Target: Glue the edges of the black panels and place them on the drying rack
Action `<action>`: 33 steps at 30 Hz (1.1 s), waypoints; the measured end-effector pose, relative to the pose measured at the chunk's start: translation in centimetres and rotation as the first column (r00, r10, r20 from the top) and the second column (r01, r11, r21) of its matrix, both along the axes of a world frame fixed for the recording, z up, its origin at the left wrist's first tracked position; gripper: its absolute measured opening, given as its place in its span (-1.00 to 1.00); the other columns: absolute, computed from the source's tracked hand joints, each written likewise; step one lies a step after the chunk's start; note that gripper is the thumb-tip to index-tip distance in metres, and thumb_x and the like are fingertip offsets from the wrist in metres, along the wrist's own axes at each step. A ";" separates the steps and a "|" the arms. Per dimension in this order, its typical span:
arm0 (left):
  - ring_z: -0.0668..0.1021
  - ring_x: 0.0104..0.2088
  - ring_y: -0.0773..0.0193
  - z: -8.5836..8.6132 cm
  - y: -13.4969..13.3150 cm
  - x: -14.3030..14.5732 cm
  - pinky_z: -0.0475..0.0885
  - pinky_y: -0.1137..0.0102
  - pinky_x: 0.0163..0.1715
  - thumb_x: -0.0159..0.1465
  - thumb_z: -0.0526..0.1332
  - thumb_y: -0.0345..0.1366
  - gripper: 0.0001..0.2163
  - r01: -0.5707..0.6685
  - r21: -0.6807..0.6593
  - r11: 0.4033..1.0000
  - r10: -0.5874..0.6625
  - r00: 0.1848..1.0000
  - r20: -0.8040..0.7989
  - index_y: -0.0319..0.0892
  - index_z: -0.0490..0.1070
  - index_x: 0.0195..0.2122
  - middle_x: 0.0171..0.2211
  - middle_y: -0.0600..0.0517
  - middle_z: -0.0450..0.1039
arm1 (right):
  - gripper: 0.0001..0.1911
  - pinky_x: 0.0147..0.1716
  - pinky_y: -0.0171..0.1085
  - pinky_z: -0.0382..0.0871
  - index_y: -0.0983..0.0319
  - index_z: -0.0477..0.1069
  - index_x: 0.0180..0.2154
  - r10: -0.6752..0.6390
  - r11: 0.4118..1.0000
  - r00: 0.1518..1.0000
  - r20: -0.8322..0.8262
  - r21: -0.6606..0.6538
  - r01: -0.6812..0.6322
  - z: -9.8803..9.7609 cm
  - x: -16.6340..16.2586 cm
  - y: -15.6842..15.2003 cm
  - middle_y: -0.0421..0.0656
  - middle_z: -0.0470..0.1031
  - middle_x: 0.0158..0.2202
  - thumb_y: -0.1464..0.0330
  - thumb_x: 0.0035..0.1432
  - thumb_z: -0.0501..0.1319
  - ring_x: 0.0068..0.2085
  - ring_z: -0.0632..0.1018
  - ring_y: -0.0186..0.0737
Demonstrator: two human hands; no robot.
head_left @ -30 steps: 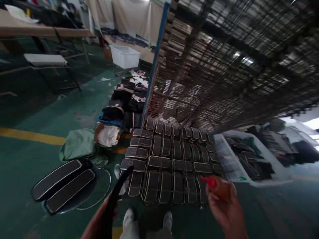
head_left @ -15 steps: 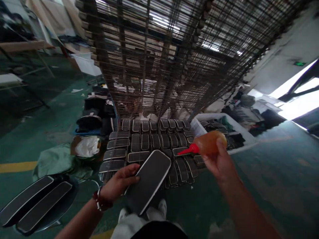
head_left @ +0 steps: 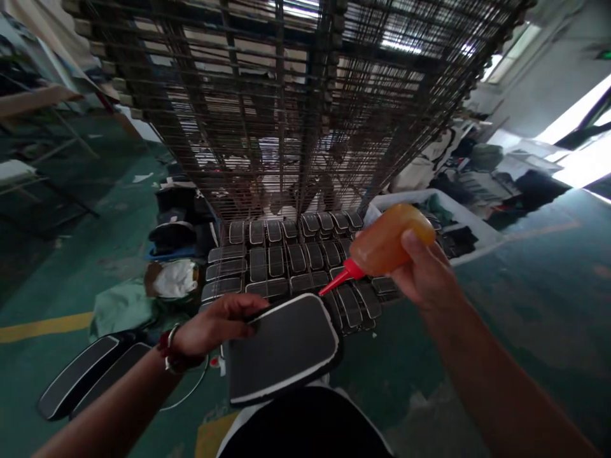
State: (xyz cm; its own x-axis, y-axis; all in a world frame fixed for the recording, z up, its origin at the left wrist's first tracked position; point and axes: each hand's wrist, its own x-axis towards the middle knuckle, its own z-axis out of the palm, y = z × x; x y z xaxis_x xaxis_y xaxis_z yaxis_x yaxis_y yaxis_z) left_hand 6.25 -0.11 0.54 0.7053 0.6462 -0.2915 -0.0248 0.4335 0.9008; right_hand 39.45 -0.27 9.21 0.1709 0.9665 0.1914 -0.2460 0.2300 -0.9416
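I hold a dark gray flat panel with rounded corners and a white line near its edge (head_left: pixel 286 350) and an orange see-through squeeze bottle with a red pointy tip (head_left: pixel 389 238).

My left hand (head_left: pixel 220 323) pinches the panel by its far left edge, with my thumb on top, and the panel is in front of my tummy. My right hand (head_left: pixel 422 270) is wrapped around the fat end of the bottle, which leans down to the left. The red tip is right by the far edge of the panel, but I cannot tell if it touches. Behind them, many dark panels with pale edges (head_left: pixel 258 264) sit in rows at the bottom of a tall brown wire rack (head_left: pixel 281 83). A big white plastic bin (head_left: pixel 482 222) is to the right, with dark pieces inside.
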 end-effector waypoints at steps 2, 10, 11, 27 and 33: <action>0.64 -0.24 0.16 0.2 0.2 -0.2 0.52 0.39 -0.24 0.02 0.37 -0.43 -0.69 -0.008 -0.005 1.000 0.008 1.000 0.012 -0.15 0.63 -0.17 -0.21 -0.03 0.66 | -0.59 -0.36 -0.20 0.62 0.14 0.48 -0.26 0.003 1.000 1.000 -0.005 -0.008 -0.003 -0.2 -0.2 0.2 -0.16 0.58 -0.25 0.02 -0.03 0.47 -0.22 0.63 -0.07; 0.65 -0.26 0.18 0.0 0.0 -1.0 0.51 0.40 -0.26 0.04 0.37 -0.45 -0.71 -0.025 -0.038 0.999 0.026 0.999 0.035 -0.15 0.63 -0.17 -0.21 -0.04 0.66 | -0.43 -0.57 -0.35 0.48 0.09 0.42 0.00 0.042 0.998 0.999 -0.020 -0.037 -0.043 -0.9 -1.2 0.5 -0.17 0.57 -0.31 0.05 -0.01 0.46 -0.25 0.63 -0.09; 0.65 -0.27 0.19 0.0 0.0 -1.1 0.51 0.41 -0.26 0.04 0.36 -0.46 -0.71 -0.028 -0.042 0.999 0.030 0.999 0.035 -0.16 0.63 -0.18 -0.22 -0.04 0.66 | -0.41 -0.61 -0.37 0.45 0.09 0.41 0.02 0.043 0.998 0.999 -0.020 -0.039 -0.044 -1.0 -1.3 0.5 -0.17 0.57 -0.31 0.05 -0.01 0.46 -0.26 0.63 -0.09; 0.65 -0.29 0.28 -0.8 -0.2 -2.4 0.51 0.51 -0.28 0.07 0.36 -0.48 -0.70 -0.051 -0.026 0.998 0.054 0.993 0.108 -0.08 0.64 -0.16 -0.23 -0.01 0.67 | -0.54 -0.75 -0.38 0.32 0.13 0.46 -0.27 -0.007 0.996 1.000 0.005 -0.090 0.007 -1.9 -1.3 -1.6 -0.21 0.47 -0.44 -0.03 -0.06 0.46 -0.44 0.58 -0.14; 0.64 -0.35 0.23 -0.7 -0.5 -2.6 0.50 0.49 -0.36 0.00 0.39 -0.45 -0.72 -0.100 -0.030 0.995 0.102 0.993 0.065 -0.14 0.66 -0.22 -0.28 -0.05 0.66 | -0.52 -0.76 -0.38 0.32 0.14 0.47 -0.27 0.002 0.993 1.000 0.008 -0.120 -0.001 -2.2 -1.3 -3.1 -0.19 0.49 -0.45 -0.06 -0.06 0.45 -0.40 0.61 -0.08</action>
